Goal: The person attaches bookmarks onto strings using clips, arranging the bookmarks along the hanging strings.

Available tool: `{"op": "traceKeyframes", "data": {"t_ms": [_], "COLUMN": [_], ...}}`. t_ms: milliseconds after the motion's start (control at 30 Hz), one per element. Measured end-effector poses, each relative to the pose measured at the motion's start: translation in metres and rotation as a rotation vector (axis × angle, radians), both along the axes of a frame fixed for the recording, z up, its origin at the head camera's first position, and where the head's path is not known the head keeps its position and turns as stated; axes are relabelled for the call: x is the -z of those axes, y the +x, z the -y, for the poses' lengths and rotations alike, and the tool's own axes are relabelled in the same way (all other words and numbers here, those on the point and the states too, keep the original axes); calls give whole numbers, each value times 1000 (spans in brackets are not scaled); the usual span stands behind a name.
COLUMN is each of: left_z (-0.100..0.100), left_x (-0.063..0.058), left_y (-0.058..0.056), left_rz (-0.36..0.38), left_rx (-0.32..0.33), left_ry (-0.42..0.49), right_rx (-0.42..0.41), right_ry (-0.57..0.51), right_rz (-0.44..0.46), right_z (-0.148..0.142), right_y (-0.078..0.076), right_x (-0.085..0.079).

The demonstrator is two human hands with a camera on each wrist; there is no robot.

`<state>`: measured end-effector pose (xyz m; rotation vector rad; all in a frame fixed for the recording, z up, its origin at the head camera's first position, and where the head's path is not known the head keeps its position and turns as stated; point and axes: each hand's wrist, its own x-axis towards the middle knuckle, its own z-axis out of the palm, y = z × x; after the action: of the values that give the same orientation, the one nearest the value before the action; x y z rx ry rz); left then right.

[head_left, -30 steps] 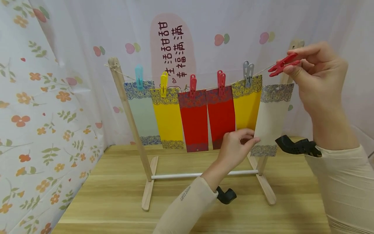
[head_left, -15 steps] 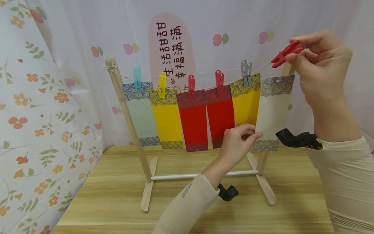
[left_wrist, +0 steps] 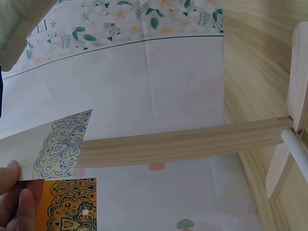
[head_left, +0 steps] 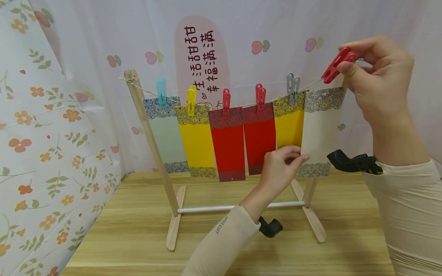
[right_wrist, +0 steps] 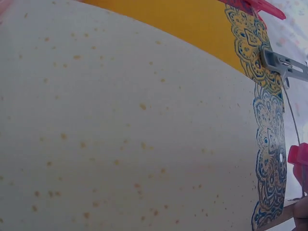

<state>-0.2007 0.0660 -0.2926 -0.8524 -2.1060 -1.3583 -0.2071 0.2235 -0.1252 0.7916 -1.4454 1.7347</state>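
My left hand (head_left: pixel 277 166) pinches a cream paper card (head_left: pixel 319 134) by its lower left edge, between thumb and fingers. Patterned lace-like bands cross the card's top and bottom. My right hand (head_left: pixel 383 76) pinches a red clothespin (head_left: pixel 334 69) by its handles, with its tip at the string (head_left: pixel 312 83) just above the card's top edge. The right wrist view also has the red clothespin (right_wrist: pixel 299 155) beside the string, apart from the card's patterned end (right_wrist: pixel 270 154). In the left wrist view the thumb (left_wrist: pixel 8 177) presses on the card's face.
Along the string hang a pale green card (head_left: pixel 169 140), yellow and red cards, each under a clothespin. A grey clothespin (head_left: pixel 292 89) grips the yellow card (head_left: pixel 290 126) nearest the cream one. The wooden stand (head_left: pixel 152 145) rests on a wood-grain table (head_left: pixel 138 230) before a printed curtain (head_left: pixel 276 23).
Both hands rose, lifting the cream card toward the string. The red clothespin tilted steeper and came to the string. Lately the card shifted slightly left.
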Motion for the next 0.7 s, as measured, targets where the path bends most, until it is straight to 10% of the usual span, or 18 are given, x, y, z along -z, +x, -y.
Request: {"op": "traceKeyframes", "data": {"t_ms": [700], "left_z": [-4], "left_x": [5], "left_y": [-3], "left_rz": [-73], "left_rx": [-9], "left_ry": [59], "right_rx": [80], "right_ry": [193], "right_rz": [34], "right_z": [-10], "right_y": [3], "right_x": [3]}}
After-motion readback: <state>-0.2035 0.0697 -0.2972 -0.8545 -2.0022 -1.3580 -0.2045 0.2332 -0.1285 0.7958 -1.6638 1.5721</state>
